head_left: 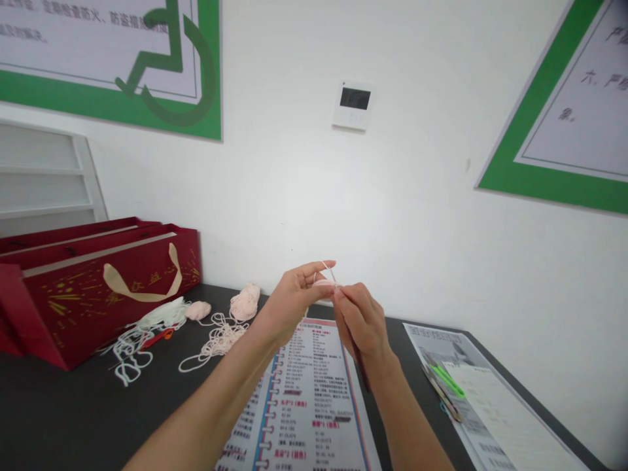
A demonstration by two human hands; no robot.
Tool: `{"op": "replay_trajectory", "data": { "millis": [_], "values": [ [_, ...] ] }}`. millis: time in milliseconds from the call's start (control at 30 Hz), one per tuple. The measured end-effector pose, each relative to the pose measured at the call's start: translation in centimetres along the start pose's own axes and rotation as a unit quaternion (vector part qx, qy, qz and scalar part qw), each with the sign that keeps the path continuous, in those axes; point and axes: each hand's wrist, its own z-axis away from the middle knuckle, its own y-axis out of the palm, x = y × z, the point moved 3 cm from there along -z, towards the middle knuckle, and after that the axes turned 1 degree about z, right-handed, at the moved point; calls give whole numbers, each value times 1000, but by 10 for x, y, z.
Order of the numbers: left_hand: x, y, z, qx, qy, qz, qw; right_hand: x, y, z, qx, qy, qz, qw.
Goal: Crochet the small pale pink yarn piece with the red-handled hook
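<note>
My left hand (290, 299) is closed on a small pale pink crochet piece (324, 283), pinched between thumb and fingers. A strand of yarn runs over its raised index finger. In my right hand (362, 320) is a crochet hook (364, 374), its dark reddish handle slanting down below the palm. The hook's tip meets the piece between both hands, where fingers hide most of the stitches. Under my hands lies a spiral-bound sheet of printed instructions (318, 373), with red headings and rows of text.
To the left are loose pale pink yarn (222, 337), a pink yarn ball (245, 302), a smaller ball (198, 310) and white yarn (161, 314). Red gift bags (118, 288) stand behind. On the right, bright green scissors (447, 379) rest on papers (510, 418). A white wall rises behind the table.
</note>
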Motion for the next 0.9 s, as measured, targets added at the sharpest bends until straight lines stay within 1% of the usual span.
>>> {"op": "replay_trajectory", "data": {
  "millis": [100, 167, 267, 300, 367, 400, 467, 533, 567, 667, 700, 733, 767, 800, 833, 900],
  "values": [
    [-2, -5, -1, -39, 62, -51, 996, 10, 2, -5, 6, 38, 31, 999],
    [-4, -8, -1, -56, 99, -86, 990, 16, -2, -10, 26, 54, 8, 998],
    [-7, -10, 0, -53, 121, -126, 983, 23, -14, -16, 48, 81, -52, 994],
    [-7, -10, 0, -48, 123, -136, 982, 23, -19, -18, 43, 104, -76, 991],
    [-9, -9, 1, -41, 127, -152, 979, 21, -27, -19, 24, 179, -129, 975],
    [-10, -9, 2, -41, 128, -157, 978, 18, -30, -18, 13, 225, -158, 961],
    [-12, -8, 3, -41, 130, -160, 978, 9, -33, -14, -3, 307, -227, 924],
    [-13, -7, 4, -27, 122, -148, 981, 1, -32, -12, -17, 358, -325, 875],
    [-13, -6, 4, -14, 112, -134, 985, -3, -30, -11, -23, 372, -384, 844],
    [-12, -3, 5, 23, 72, -77, 994, -8, -20, -13, -41, 398, -541, 739],
    [-11, -1, 5, 31, 65, -58, 996, -8, -17, -14, -50, 399, -570, 716],
    [-10, 1, 5, 35, 61, -40, 997, -7, -13, -15, -59, 396, -582, 708],
    [-9, 2, 5, 36, 60, -27, 997, -5, -10, -15, -71, 385, -576, 717],
    [-8, 4, 5, 34, 61, -16, 997, -4, -8, -14, -87, 372, -544, 747],
    [-6, 5, 5, 29, 63, -7, 998, -2, -7, -12, -91, 352, -487, 794],
    [-3, 8, 5, 15, 62, 7, 998, 3, -5, -8, -91, 271, -313, 906]
  ]
}}
